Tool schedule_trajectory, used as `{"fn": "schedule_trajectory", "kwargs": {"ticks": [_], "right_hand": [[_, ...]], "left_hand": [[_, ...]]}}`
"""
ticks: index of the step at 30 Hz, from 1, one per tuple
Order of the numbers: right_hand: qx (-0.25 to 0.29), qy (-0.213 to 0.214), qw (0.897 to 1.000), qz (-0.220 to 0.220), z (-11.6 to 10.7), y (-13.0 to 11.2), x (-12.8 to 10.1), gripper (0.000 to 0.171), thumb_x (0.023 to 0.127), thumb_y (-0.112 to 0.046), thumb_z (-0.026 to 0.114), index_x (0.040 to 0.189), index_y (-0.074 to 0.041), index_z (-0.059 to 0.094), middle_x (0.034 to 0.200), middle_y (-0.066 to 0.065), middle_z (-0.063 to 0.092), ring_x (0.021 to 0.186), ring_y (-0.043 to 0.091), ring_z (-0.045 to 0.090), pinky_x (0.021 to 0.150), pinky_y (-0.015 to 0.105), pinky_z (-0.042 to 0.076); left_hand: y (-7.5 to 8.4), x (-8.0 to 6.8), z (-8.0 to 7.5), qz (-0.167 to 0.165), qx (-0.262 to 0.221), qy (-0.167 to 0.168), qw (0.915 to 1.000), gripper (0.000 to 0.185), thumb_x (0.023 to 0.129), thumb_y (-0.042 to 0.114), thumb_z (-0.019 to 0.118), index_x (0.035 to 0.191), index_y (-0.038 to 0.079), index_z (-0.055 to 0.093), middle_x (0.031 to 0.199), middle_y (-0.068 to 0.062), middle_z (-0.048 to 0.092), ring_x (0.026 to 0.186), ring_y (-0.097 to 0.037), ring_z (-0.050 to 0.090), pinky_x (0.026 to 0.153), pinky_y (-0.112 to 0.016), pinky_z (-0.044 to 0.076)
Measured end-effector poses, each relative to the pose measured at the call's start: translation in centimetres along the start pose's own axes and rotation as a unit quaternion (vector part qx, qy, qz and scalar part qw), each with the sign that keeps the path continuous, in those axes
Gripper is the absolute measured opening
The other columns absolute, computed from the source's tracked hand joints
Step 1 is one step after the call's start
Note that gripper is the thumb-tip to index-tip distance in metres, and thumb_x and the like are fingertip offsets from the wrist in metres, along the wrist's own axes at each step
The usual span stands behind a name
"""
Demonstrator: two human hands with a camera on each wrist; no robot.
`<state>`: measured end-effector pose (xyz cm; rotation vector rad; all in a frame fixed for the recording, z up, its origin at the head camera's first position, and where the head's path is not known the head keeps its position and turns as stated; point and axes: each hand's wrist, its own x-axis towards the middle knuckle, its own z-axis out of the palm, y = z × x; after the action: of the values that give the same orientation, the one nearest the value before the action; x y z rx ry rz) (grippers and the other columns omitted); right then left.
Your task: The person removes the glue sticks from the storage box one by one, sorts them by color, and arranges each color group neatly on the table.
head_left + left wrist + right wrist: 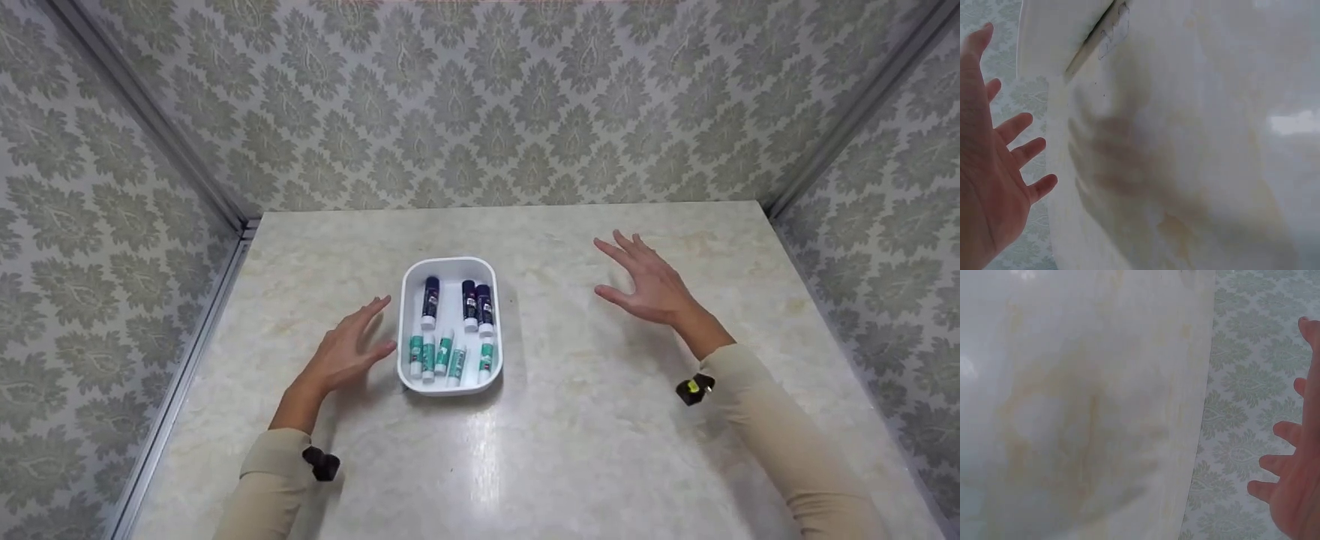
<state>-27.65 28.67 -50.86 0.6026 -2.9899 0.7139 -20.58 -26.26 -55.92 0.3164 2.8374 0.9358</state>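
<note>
Spreading straight and holding nothing: fingers (375, 306) of the left hand (346, 352), hovering just left of a white tray (491, 266), not touching it. Splaying wide and empty too: the right hand (651, 283), hanging well right of the tray, palm turned inward. Lying inside the tray: three dark-capped glue sticks (430, 301) in the far half, and what looks like five teal-labelled ones (444, 352) in the near half, though the near row is overlapping and hard to count. Sitting near the middle of a pale marbled worktop (585, 450), the tray. Reflecting light near the front edge, the glossy surface. Enclosing the worktop on three sides: walls (480, 105) papered in a grey-green damask pattern, with metal strips (150, 112) running along the corners.
</note>
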Motion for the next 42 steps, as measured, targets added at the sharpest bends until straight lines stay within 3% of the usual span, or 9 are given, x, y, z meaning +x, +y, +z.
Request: {"fn": "schedule_trajectory", "kwargs": {"ticks": [5, 10, 21, 31, 38, 42], "right_hand": [[0.054, -0.004, 0.999, 0.000, 0.6, -1.2, 0.3, 0.081, 0.108, -0.052, 0.070, 0.178, -0.035, 0.034, 0.190, 0.010, 0.025, 0.177, 0.048, 0.019, 0.130, 0.083, 0.025], [0.086, -0.007, 0.996, -0.005, 1.4, -2.4, 0.7, 0.080, 0.108, -0.052, 0.069, 0.178, -0.034, 0.035, 0.189, 0.012, 0.028, 0.176, 0.048, 0.021, 0.130, 0.083, 0.024], [0.148, -0.001, 0.989, -0.026, 3.3, -5.2, 2.0, 0.077, 0.109, -0.043, 0.071, 0.177, -0.029, 0.038, 0.186, 0.013, 0.036, 0.174, 0.042, 0.031, 0.135, 0.075, 0.025], [0.180, -0.009, 0.983, -0.040, 4.8, -8.9, 3.5, 0.075, 0.109, -0.040, 0.071, 0.176, -0.024, 0.041, 0.183, 0.007, 0.044, 0.172, 0.036, 0.039, 0.137, 0.066, 0.031], [0.213, -0.018, 0.975, -0.052, 5.4, -11.0, 4.2, 0.074, 0.110, -0.039, 0.071, 0.176, -0.025, 0.042, 0.182, 0.005, 0.045, 0.171, 0.036, 0.040, 0.133, 0.068, 0.037], [0.247, -0.030, 0.968, -0.040, 5.7, -12.3, 4.9, 0.074, 0.110, -0.036, 0.072, 0.176, -0.025, 0.042, 0.183, 0.010, 0.044, 0.168, 0.043, 0.043, 0.127, 0.071, 0.044]], "left_hand": [[-0.3, 0.0, 0.9, 0.005, -0.041, 0.000, 0.9991, 0.087, 0.104, 0.055, 0.070, 0.179, 0.031, 0.033, 0.186, -0.012, 0.037, 0.172, -0.047, 0.034, 0.136, -0.075, 0.024], [-0.6, -0.1, 1.7, 0.007, -0.051, 0.003, 0.9987, 0.086, 0.104, 0.050, 0.072, 0.178, 0.030, 0.036, 0.183, -0.015, 0.041, 0.170, -0.048, 0.037, 0.135, -0.075, 0.025], [-0.4, 0.0, 2.0, 0.008, -0.041, 0.002, 0.9991, 0.085, 0.103, 0.054, 0.073, 0.177, 0.031, 0.038, 0.179, -0.014, 0.049, 0.168, -0.048, 0.041, 0.134, -0.075, 0.029], [-0.5, -0.2, 2.3, -0.010, -0.042, -0.004, 0.9991, 0.085, 0.103, 0.055, 0.074, 0.177, 0.036, 0.036, 0.171, -0.010, 0.060, 0.163, -0.044, 0.045, 0.131, -0.077, 0.026], [-0.3, 0.0, 2.4, -0.021, -0.043, -0.017, 0.9987, 0.085, 0.104, 0.060, 0.071, 0.178, 0.038, 0.034, 0.172, -0.011, 0.059, 0.165, -0.044, 0.041, 0.132, -0.077, 0.021], [-0.4, 0.0, 2.2, -0.020, -0.039, -0.013, 0.9990, 0.084, 0.105, 0.059, 0.070, 0.178, 0.038, 0.034, 0.172, -0.012, 0.059, 0.165, -0.044, 0.041, 0.131, -0.077, 0.021]]}}
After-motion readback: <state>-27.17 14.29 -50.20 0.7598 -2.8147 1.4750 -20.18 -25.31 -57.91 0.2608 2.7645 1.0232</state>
